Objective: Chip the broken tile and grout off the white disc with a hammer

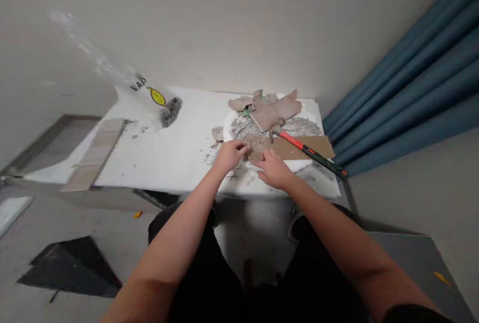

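Observation:
My left hand (229,156) is at the left end of a brown cardboard strip (314,147), its thumb and fingers pinched together. Whatever lies between those fingertips is too small to make out. My right hand (276,169) rests at the strip's front edge, fingers stretched out and apart. Across the strip lies a hammer (299,146) with a red and black handle, its head on torn cardboard pieces (279,111). Beneath and behind them spreads a heap of grey crumbs (303,127). Small bits are scattered around both hands.
A clear plastic bag (130,91) with grey crumbs in its end lies on the white tabletop (157,163) at left. Nearby is a flat brown strip (95,151). A blue curtain (415,78) hangs at right; a black angular object (73,268) is on the floor.

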{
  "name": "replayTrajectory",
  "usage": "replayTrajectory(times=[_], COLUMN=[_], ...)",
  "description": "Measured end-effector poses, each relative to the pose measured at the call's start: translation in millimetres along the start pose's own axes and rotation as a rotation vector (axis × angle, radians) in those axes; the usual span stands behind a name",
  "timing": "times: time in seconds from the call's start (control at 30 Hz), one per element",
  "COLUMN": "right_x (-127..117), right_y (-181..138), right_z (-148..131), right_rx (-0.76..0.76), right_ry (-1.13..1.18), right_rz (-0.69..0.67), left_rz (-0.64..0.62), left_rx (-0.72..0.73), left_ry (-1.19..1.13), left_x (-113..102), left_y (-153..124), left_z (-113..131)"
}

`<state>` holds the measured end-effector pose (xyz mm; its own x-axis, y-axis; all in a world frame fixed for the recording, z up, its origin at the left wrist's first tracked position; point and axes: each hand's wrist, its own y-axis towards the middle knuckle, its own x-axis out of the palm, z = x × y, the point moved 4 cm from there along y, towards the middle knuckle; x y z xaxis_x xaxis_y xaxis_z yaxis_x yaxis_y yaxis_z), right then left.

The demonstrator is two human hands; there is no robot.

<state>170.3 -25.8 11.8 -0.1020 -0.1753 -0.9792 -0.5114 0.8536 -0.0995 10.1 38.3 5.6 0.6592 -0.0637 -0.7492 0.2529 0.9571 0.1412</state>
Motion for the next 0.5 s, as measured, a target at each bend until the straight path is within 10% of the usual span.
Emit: replayTrajectory(times=[0.5], right_x=[3.0], right_y=[-2.4], right_z=[9.9], right_rx=[-0.021], right_ry=[0.088], right_rz=[0.048], left_rz=[-0.003], left_rx=[0.022], left_ry=[0.034], left_x=[17.6], left_y=[3.6], left_z=[-10.2])
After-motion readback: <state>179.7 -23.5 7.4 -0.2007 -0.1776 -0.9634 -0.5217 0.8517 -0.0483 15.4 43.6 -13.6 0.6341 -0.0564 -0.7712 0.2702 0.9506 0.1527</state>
